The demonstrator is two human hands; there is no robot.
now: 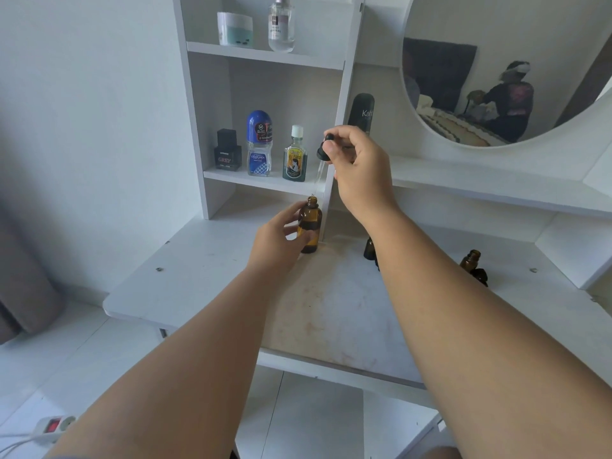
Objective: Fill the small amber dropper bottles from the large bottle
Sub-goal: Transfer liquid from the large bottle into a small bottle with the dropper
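The large amber bottle (310, 223) stands open and upright on the white vanity table (198, 260), with my left hand (276, 240) holding its side. My right hand (356, 160) pinches the black bulb of a glass dropper (320, 160) above it, and the pipette's tip sits right at the bottle's mouth. One small amber bottle (369, 248) shows partly behind my right forearm. Another small amber bottle (470, 258) stands open further right, with a dark cap (480, 276) beside it.
Just behind the large bottle a white shelf unit (265, 182) holds a black perfume bottle (228, 150), a blue roll-on (259, 144) and a green bottle (294, 155). A black spray can (361, 111) stands by the round mirror (496, 71). A power strip (54, 425) lies on the floor.
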